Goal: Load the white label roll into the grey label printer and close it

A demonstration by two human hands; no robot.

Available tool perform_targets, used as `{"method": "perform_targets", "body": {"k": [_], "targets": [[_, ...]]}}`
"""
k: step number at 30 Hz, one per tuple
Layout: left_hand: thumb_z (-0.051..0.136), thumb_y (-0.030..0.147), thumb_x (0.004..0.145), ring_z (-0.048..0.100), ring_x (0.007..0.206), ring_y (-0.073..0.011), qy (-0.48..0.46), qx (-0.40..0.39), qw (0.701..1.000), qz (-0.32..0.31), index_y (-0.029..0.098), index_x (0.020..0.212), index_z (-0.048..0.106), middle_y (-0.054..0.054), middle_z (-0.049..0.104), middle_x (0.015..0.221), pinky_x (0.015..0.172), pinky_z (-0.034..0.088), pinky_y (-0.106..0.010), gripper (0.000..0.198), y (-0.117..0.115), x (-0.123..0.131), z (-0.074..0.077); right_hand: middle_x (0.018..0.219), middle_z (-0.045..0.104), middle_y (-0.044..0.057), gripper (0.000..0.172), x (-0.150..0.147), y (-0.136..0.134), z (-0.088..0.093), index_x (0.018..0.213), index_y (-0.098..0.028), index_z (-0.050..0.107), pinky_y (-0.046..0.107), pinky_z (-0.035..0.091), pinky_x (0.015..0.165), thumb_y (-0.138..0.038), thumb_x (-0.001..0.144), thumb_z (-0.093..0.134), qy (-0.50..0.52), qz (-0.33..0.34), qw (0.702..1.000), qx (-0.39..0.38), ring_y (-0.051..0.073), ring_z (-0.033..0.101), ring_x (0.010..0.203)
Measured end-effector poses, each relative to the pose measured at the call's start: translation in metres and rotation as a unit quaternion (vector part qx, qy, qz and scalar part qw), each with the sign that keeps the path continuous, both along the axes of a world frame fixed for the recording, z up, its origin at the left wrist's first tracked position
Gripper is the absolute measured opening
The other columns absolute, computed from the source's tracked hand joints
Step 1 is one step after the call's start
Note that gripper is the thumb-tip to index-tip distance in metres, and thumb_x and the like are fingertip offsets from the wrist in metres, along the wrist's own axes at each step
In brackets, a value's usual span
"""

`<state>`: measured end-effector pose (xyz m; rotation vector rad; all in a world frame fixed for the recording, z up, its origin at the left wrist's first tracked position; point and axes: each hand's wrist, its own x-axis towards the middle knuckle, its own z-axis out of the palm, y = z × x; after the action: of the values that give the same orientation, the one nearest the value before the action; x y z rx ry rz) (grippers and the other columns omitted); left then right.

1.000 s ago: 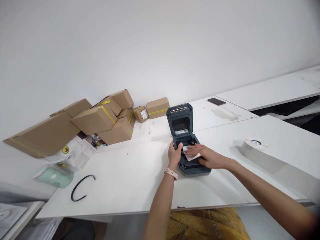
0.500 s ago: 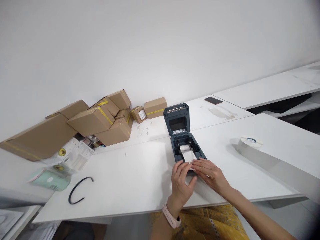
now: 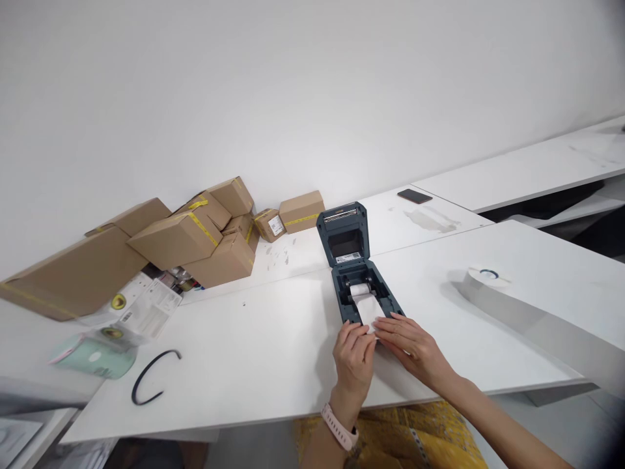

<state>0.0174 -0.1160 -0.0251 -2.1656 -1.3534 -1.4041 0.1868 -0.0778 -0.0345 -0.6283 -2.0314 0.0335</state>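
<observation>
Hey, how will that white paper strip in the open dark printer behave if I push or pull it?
The rectangular white paper strip will probably buckle when pushed, since it looks thin and slightly bent. Pulled, it may turn the small white cylindrical paper roll it appears to come from. It should feel light, being just a narrow sheet.

A white table (image 3: pixel 263 365) carried a printer (image 3: pixel 349 262), black band (image 3: pixel 143 371) and paper roll (image 3: pixel 488 280). Boxes (image 3: pixel 176 241) and a phone (image 3: pixel 415 196) lay farther back.
</observation>
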Motion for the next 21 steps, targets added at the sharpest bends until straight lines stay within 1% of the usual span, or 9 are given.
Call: {"method": "perform_targets", "body": {"k": [3, 6, 8, 11, 13, 15, 16, 18, 21], "targets": [[0.056, 0.008, 0.088, 0.07, 0.091, -0.0192, 0.015, 0.006, 1.0, 0.001, 0.02, 0.088, 0.068, -0.004, 0.074, 0.089, 0.094, 0.056, -0.045, 0.017, -0.001, -0.001, -0.001, 0.112, 0.073, 0.004, 0.028, 0.002, -0.003, 0.001, 0.114, -0.027, 0.068, 0.044, 0.052, 0.098, -0.015, 0.09, 0.059, -0.006, 0.014, 1.0, -0.022, 0.02, 0.069, 0.105], [0.055, 0.009, 0.089, 0.07, 0.093, -0.0198, 0.019, 0.005, 1.0, 0.001, 0.02, 0.087, 0.068, -0.005, 0.075, 0.09, 0.094, 0.056, -0.046, 0.018, -0.002, -0.002, -0.002, 0.108, 0.074, 0.004, 0.022, 0.008, 0.008, 0.018, 0.108, -0.029, 0.07, 0.042, 0.055, 0.093, -0.022, 0.092, 0.058, 0.028, 0.019, 0.996, -0.079, 0.021, 0.069, 0.102], [0.055, 0.009, 0.089, 0.07, 0.093, -0.0197, 0.02, -0.005, 1.0, 0.001, 0.021, 0.088, 0.068, -0.004, 0.075, 0.091, 0.095, 0.056, -0.047, 0.018, -0.003, -0.002, -0.002, 0.112, 0.072, 0.005, 0.023, 0.01, 0.032, 0.042, 0.111, -0.03, 0.069, 0.042, 0.055, 0.092, -0.03, 0.095, 0.053, 0.082, -0.012, 0.989, -0.124, 0.022, 0.066, 0.107], [0.056, 0.009, 0.088, 0.07, 0.093, -0.0197, 0.022, -0.012, 1.0, 0.001, 0.021, 0.089, 0.068, -0.005, 0.075, 0.091, 0.094, 0.056, -0.048, 0.017, -0.004, -0.002, 0.0, 0.135, 0.059, 0.007, 0.038, 0.007, 0.092, 0.092, 0.129, -0.031, 0.059, 0.051, 0.04, 0.109, -0.045, 0.097, 0.045, 0.149, -0.084, 0.973, -0.155, 0.026, 0.051, 0.128], [0.056, 0.01, 0.089, 0.07, 0.092, -0.0196, 0.024, -0.012, 1.0, 0.003, 0.021, 0.089, 0.068, -0.005, 0.075, 0.091, 0.094, 0.056, -0.048, 0.017, -0.004, -0.002, 0.001, 0.148, 0.046, 0.006, 0.05, -0.003, 0.136, 0.125, 0.138, -0.03, 0.049, 0.053, 0.032, 0.113, -0.055, 0.096, 0.039, 0.157, -0.086, 0.965, -0.191, 0.027, 0.038, 0.139], [0.055, 0.011, 0.089, 0.069, 0.092, -0.0193, 0.026, -0.011, 1.0, 0.005, 0.021, 0.088, 0.068, -0.005, 0.075, 0.09, 0.094, 0.056, -0.047, 0.017, -0.004, -0.002, 0.001, 0.151, 0.042, 0.006, 0.058, -0.017, 0.173, 0.153, 0.142, -0.028, 0.045, 0.054, 0.023, 0.117, -0.062, 0.095, 0.035, 0.147, -0.074, 0.96, -0.227, 0.027, 0.031, 0.142], [0.055, 0.011, 0.09, 0.069, 0.091, -0.0191, 0.027, -0.009, 1.0, 0.005, 0.021, 0.088, 0.068, -0.005, 0.075, 0.09, 0.094, 0.056, -0.047, 0.017, -0.004, -0.002, 0.001, 0.152, 0.041, 0.006, 0.059, -0.025, 0.187, 0.163, 0.141, -0.028, 0.045, 0.052, 0.022, 0.118, -0.063, 0.095, 0.033, 0.143, -0.057, 0.957, -0.246, 0.027, 0.03, 0.143], [0.055, 0.01, 0.089, 0.068, 0.092, -0.0187, 0.03, -0.009, 1.0, 0.003, 0.021, 0.088, 0.067, -0.004, 0.074, 0.091, 0.095, 0.055, -0.047, 0.017, -0.004, -0.003, 0.001, 0.148, 0.046, 0.006, 0.058, -0.037, 0.205, 0.177, 0.136, -0.027, 0.05, 0.049, 0.025, 0.117, -0.062, 0.096, 0.031, 0.134, -0.027, 0.949, -0.284, 0.026, 0.036, 0.139], [0.056, 0.008, 0.088, 0.066, 0.095, -0.0188, 0.037, -0.012, 0.999, -0.003, 0.022, 0.09, 0.067, -0.004, 0.073, 0.094, 0.096, 0.053, -0.045, 0.018, -0.005, -0.003, 0.002, 0.132, 0.059, 0.008, 0.052, -0.043, 0.208, 0.184, 0.121, -0.023, 0.062, 0.047, 0.036, 0.11, -0.058, 0.096, 0.033, 0.13, -0.012, 0.942, -0.309, 0.026, 0.051, 0.124]]}}
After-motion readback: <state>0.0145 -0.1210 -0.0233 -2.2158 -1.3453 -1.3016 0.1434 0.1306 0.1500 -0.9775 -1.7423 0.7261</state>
